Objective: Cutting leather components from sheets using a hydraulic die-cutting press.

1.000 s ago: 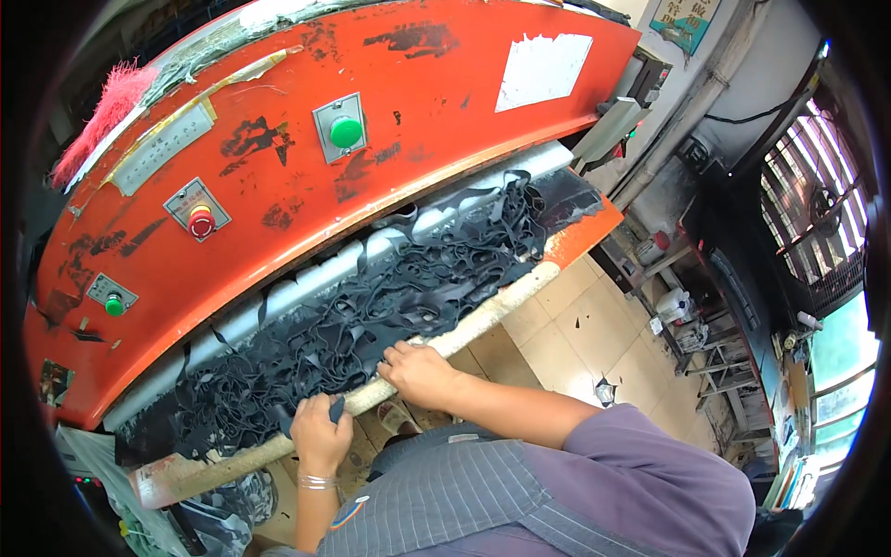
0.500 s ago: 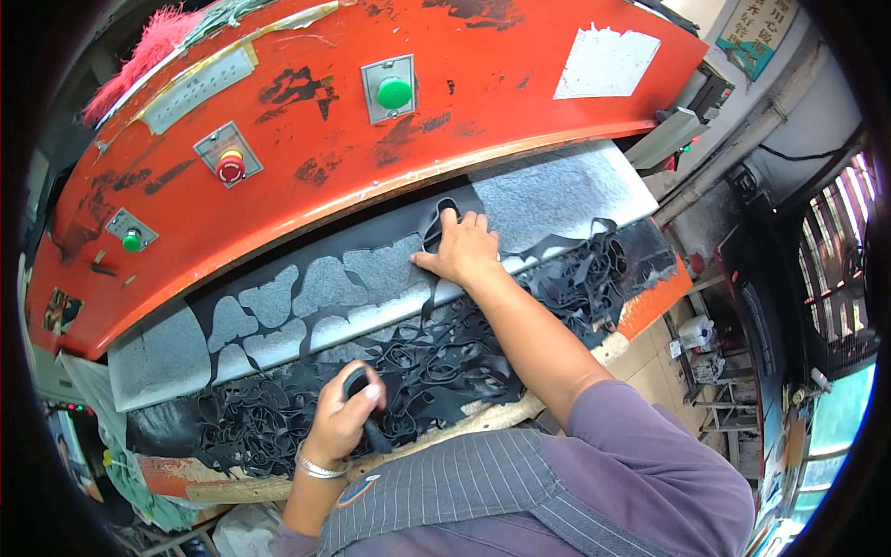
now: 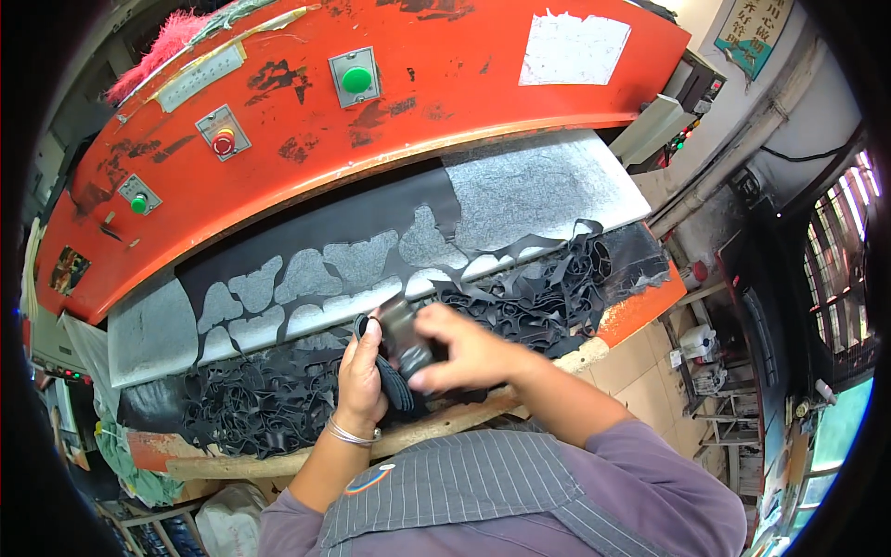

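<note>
My left hand point(image 3: 360, 388) is closed around a small stack of black cut pieces point(image 3: 395, 384), with the thumb up along its edge. Close beside it, my right hand point(image 3: 471, 351) grips a dark cutting die point(image 3: 402, 332), smeared by motion; whether a cut piece sits inside it I cannot tell. Both hands are over the near edge of the pale cutting board point(image 3: 548, 186). On that board lies a thin black sheet point(image 3: 325, 221), with several rounded holes cut along its near side and the board's grey surface showing through them.
Tangled black offcuts point(image 3: 269, 408) heap along the ledge in front of the board. Behind stands the orange press head point(image 3: 297, 102), with a large green button point(image 3: 356, 80) and a red stop button point(image 3: 224, 142). A wooden edge strip point(image 3: 548, 376) runs nearest my body.
My right hand has lifted the die off the black sheet and brought it back to my left hand, leaving a fresh hole. My left hand has shifted slightly right with its stack.
</note>
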A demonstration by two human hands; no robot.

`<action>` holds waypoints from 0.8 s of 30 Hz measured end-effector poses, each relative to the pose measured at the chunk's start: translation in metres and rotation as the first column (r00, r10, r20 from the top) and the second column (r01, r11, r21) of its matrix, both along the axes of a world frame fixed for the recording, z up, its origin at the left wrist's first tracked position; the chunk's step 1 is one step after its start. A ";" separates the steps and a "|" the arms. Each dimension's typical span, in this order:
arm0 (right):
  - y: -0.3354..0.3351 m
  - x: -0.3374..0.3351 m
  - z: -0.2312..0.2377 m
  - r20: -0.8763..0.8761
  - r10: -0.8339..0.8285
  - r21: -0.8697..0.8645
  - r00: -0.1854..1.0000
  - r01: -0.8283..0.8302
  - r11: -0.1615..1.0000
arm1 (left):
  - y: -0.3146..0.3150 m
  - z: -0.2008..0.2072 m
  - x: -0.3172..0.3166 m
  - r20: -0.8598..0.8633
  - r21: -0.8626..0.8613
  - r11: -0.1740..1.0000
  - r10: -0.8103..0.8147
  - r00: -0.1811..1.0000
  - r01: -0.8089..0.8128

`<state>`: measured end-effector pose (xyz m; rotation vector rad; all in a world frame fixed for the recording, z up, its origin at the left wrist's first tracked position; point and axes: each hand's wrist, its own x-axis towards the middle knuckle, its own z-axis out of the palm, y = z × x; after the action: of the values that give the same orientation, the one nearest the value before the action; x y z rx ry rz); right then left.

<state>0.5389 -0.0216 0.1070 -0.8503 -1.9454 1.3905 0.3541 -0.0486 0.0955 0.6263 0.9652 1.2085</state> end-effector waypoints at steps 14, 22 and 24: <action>-0.071 -0.043 0.017 0.086 0.022 0.369 0.996 -0.052 0.928 | -0.112 -0.004 -0.065 0.565 0.319 0.864 0.158 0.810 -0.391; -0.099 -0.095 -0.001 0.516 -0.126 0.604 0.847 -0.255 0.755 | -0.303 0.015 -0.121 0.683 0.458 0.527 0.307 0.663 -0.716; -0.100 -0.103 -0.029 0.564 -0.177 0.640 0.806 -0.291 0.711 | -0.362 0.007 -0.120 0.732 0.430 0.457 0.329 0.597 -0.779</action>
<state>0.4362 -0.1217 0.0783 -0.8808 -2.7167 0.2598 0.2337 -0.4105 0.1023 0.4718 0.0951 2.3356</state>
